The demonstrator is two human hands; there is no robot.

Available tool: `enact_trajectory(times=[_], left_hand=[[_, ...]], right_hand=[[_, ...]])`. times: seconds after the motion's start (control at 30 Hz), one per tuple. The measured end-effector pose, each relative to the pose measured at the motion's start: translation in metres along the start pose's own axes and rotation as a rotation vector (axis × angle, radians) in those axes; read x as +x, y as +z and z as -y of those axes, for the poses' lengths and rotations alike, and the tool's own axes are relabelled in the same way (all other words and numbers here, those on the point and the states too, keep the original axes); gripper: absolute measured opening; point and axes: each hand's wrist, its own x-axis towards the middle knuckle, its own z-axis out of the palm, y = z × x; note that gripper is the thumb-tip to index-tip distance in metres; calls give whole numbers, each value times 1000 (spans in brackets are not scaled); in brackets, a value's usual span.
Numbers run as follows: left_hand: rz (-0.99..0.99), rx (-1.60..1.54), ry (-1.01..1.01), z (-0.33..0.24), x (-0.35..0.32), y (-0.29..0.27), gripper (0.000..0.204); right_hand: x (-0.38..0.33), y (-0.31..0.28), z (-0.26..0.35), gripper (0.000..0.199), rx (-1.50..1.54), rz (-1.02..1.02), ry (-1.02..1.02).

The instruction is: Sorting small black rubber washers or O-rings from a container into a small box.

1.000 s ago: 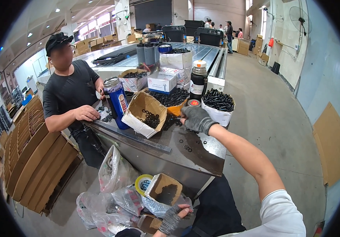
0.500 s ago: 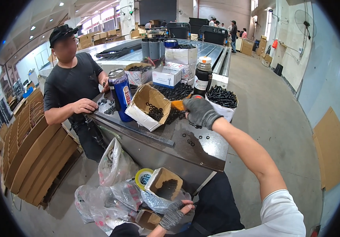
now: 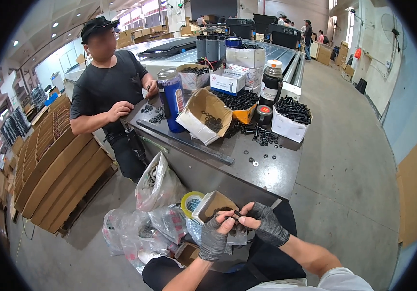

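Above my lap, both hands, in grey fingerless gloves, meet fingertip to fingertip. My left hand (image 3: 215,236) pinches a small black bolt (image 3: 236,216), partly covered by the fingers. From the other side my right hand (image 3: 267,227) grips the same bolt between thumb and fingers. Just behind the hands is a small open carton (image 3: 208,204) with dark contents, partly hidden by them. On the workbench (image 3: 279,177) lie loose black washers (image 3: 265,156) and a heap of black bolts (image 3: 237,101). A tilted open carton (image 3: 194,109) holds black rings.
A white box of black bolts (image 3: 291,121), a black thermos (image 3: 270,87) and a blue bottle (image 3: 171,104) stand on the bench. A co-worker (image 3: 106,87) is at its left end. Plastic bags (image 3: 140,233) and yellow tape (image 3: 192,203) lie below. Curved cardboard stacks (image 3: 58,179) stand left.
My right hand has come down from the parts on the bench to my left hand above my lap. My left hand has risen. The whole view has shifted.
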Motion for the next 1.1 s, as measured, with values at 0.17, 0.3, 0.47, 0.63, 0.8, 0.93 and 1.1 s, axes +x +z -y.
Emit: enact_trajectory(times=[0.17,0.3,0.47,0.63,0.8,0.93,1.1], left_hand=[[-29,79,24,3,-7,-10,23],[-48,236,1,11,-8,-10,21],[-79,303,-14,35,-10,-21,19],[116,661,34,32,-8,-17,23],[115,601,12,39,-16,-17,40],[208,736,65,48,-14,-27,50],[63,193,-133,13,-13,3,35]], right_hand=[[0,9,-26,19,-22,-15,-22],[9,4,-44,21,-516,-14,-313],[1,7,-45,26,-683,83,-290],[10,-11,-29,24,-699,-71,-445],[9,-6,-54,20,-470,92,-306],[2,-9,-68,18,-508,75,-324],[-1,-17,-50,16,-432,-63,-381]])
